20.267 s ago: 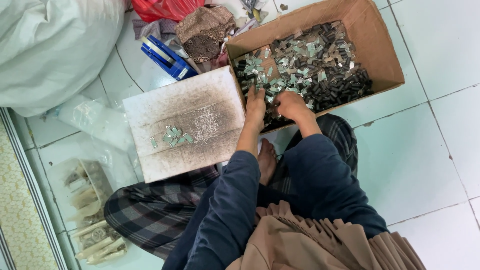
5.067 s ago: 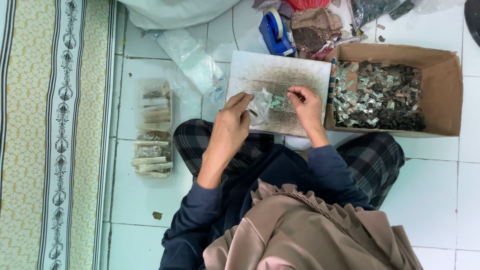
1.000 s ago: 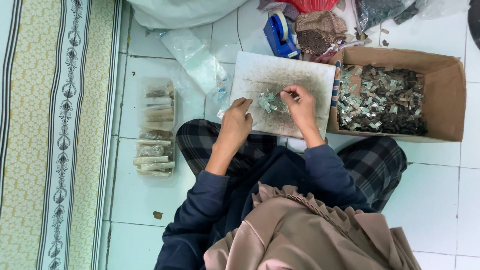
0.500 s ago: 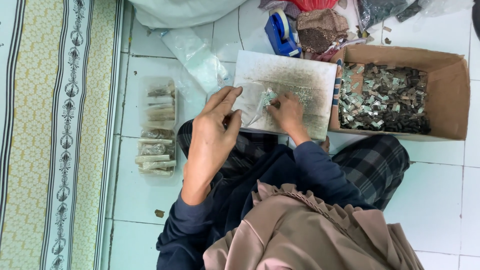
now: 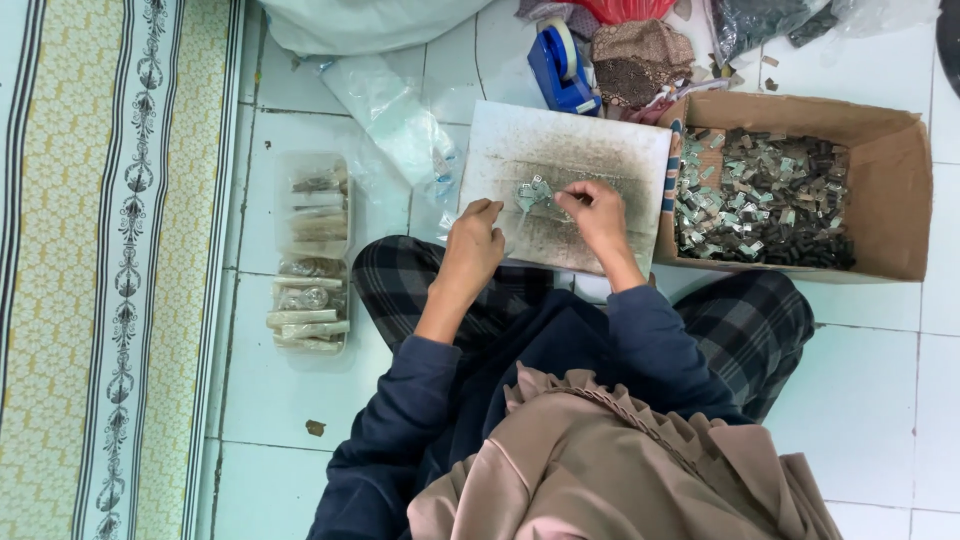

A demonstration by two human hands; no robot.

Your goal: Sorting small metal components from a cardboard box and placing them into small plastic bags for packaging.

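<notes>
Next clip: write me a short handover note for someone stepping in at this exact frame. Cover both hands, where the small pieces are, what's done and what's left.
Left hand: at the near left edge of the white board, fingers curled; whether it holds anything cannot be told.
Right hand: on the board, fingertips pinching at the small cluster of pieces.
Supply: cardboard box to the right, full of mixed small pieces.
Done: clear trays on the floor to the left hold rows of stacked items.
Left: the cluster on the board and the bulk in the box look unsorted.
</notes>
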